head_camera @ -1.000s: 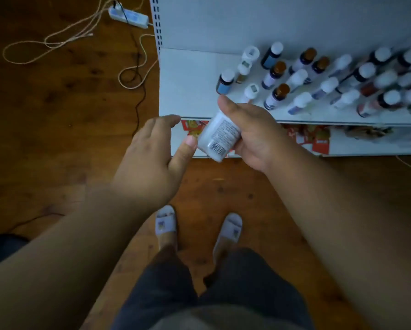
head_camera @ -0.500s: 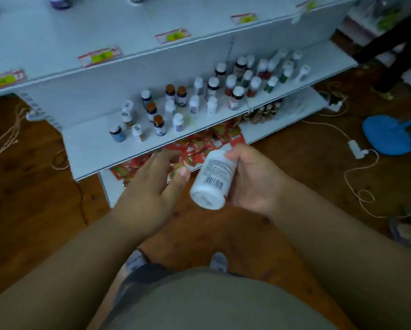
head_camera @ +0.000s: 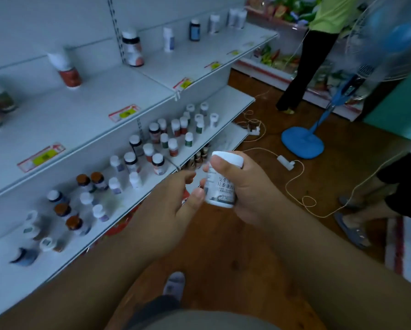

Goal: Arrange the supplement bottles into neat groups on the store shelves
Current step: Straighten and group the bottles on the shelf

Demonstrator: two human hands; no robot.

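Right hand clamped round white bottle, upright; left hand fingers apart, thumb near its base. Risk: setting down knocks crowded bottles on lower shelf.

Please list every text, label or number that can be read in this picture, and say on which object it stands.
White bottle held in the right hand: dark printed characters in a non-Latin script, too blurred to quote.
Price tags on the shelf edges: yellow and red, print too small to read.
Small bottles on the lower shelf: labels too blurred.
Nothing else readable.
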